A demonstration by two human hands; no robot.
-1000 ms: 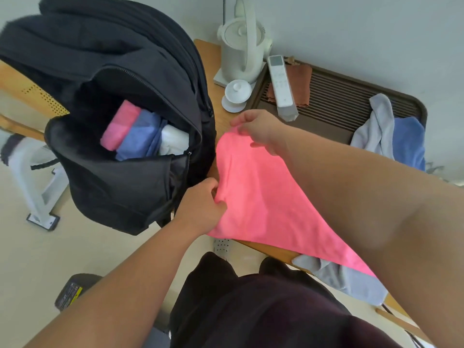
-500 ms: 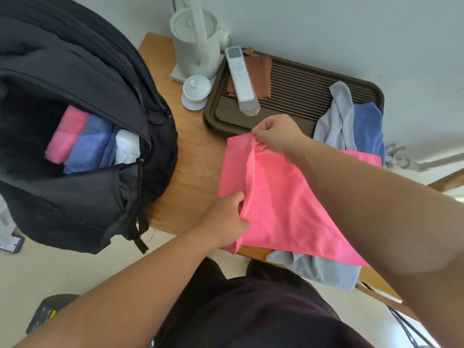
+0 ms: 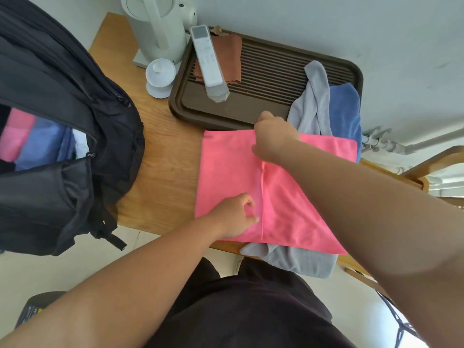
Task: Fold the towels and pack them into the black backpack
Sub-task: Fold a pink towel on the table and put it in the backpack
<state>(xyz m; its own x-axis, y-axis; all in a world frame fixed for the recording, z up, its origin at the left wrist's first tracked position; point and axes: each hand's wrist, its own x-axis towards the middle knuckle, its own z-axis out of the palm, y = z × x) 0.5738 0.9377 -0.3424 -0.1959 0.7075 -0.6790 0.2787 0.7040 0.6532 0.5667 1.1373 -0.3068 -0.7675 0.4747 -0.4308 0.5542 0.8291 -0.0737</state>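
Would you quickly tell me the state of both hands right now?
Left hand: closed, pinching the pink towel at its near fold.
Right hand: closed, gripping the same towel's far edge.

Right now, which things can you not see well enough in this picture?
Head view only:
- Black backpack: its front panel and the left edge hide how many folded towels are inside.
- Grey towel: the pink towel covers most of it.
- Blue towel: partly behind the pink one and a second grey towel.
- Kettle: top cut off by the upper edge.
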